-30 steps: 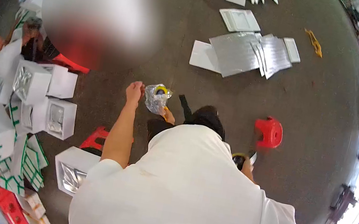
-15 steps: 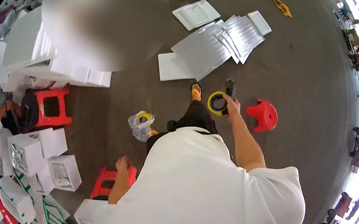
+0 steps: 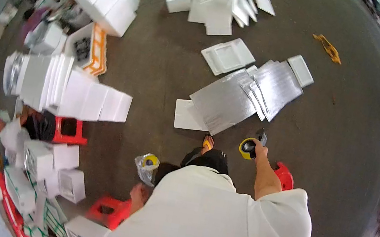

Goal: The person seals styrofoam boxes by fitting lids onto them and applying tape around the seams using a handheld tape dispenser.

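Observation:
My right hand (image 3: 260, 151) grips a tape dispenser (image 3: 248, 148) loaded with a yellow-edged roll, held above the floor ahead of me. My left hand (image 3: 139, 195) hangs low at my left side, blurred, its fingers too unclear to read. It is near a red plastic stool (image 3: 120, 213). A little ahead of that hand, a clear plastic bag (image 3: 143, 174) with a yellow roll of tape (image 3: 151, 161) lies by my leg. Silver-faced foam sheets (image 3: 226, 102) lie flat on the floor beyond my foot.
Another red stool (image 3: 283, 175) is partly hidden by my right arm. White foam boxes (image 3: 94, 99) line the left, with an orange-and-white crate (image 3: 97, 51) behind. Foam lids (image 3: 229, 57) and a yellow object (image 3: 328, 47) lie farther ahead on the floor.
The view has shifted, showing more floor ahead. My left hand has moved forward from beside the stool toward the plastic bag. My right hand still carries the tape dispenser.

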Motion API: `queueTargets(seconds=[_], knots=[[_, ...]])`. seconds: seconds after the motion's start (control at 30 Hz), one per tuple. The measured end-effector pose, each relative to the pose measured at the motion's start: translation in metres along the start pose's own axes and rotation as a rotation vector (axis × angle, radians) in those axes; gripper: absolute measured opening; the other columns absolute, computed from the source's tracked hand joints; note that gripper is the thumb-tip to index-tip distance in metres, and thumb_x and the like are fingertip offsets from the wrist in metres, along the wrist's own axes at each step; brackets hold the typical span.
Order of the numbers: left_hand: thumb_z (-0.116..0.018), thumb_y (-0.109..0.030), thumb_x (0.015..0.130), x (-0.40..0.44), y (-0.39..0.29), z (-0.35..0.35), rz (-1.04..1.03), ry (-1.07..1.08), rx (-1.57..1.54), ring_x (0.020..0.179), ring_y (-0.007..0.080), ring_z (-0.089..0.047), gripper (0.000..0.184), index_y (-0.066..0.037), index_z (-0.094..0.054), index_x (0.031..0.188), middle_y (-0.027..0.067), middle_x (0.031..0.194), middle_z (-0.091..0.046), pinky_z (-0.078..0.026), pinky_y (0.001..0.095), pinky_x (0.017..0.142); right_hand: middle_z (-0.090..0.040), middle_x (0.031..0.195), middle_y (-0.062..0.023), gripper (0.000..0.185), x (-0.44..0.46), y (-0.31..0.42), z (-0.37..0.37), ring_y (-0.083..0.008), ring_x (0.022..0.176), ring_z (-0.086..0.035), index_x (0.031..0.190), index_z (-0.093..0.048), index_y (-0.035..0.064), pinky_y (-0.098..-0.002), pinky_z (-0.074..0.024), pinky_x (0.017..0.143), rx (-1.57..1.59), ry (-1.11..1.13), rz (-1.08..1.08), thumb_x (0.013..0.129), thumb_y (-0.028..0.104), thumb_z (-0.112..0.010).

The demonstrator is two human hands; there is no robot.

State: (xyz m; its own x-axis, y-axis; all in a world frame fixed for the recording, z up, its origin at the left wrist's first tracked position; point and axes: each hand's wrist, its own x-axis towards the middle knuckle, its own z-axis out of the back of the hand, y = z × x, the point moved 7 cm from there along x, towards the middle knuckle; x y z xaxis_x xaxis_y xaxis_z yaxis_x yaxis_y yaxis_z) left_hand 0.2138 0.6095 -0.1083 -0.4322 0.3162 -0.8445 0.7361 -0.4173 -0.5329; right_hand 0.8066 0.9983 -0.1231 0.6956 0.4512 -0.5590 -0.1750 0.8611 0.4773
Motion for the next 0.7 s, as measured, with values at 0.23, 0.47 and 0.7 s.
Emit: queueTargets(seconds=[0.23,0.47,0.7], knots=[[-0.066,-0.029,0.089,0.041,-0.1,-0.098,-0.233,-0.06,0.537,0.061,0.0147,-0.059,0.027,-0.004,-0.067,0.101,0.0031,0.078,-0.065,-0.046,0.0283,0.053,-0.063,0.121,-0.0123,0.045,-0.04,0.108,-0.029,-0.0318,0.107,-0.063,0.123,-0.059,0.005,-0.0496,-0.0528,0.089,0.505,0.759,-0.021,0.096,0.04,-0.05],[-0.058,-0.033,0.09,0.065,-0.246,-0.103,-0.562,-0.213,0.08,0.054,0.0157,-0.057,0.034,-0.004,-0.063,0.072,0.0051,0.061,-0.06,-0.044,0.0335,0.051,-0.062,0.12,-0.0102,0.041,-0.057,0.052,-0.035,-0.0305,0.107,-0.062,0.122,-0.061,0.0117,-0.0499,-0.053,0.084,0.194,0.785,0.114,0.092,0.04,-0.054],[-0.069,-0.06,0.077,0.069,-0.57,0.039,-0.743,-0.652,-0.362,0.07,0.0208,-0.061,0.06,0.0,-0.065,0.088,0.0094,0.087,-0.064,-0.048,0.0378,0.056,-0.062,0.121,-0.0107,0.043,-0.114,0.08,-0.061,-0.0306,0.108,-0.062,0.122,-0.06,0.0084,-0.0499,-0.053,0.086,0.188,0.666,0.143,0.092,0.039,-0.054]])
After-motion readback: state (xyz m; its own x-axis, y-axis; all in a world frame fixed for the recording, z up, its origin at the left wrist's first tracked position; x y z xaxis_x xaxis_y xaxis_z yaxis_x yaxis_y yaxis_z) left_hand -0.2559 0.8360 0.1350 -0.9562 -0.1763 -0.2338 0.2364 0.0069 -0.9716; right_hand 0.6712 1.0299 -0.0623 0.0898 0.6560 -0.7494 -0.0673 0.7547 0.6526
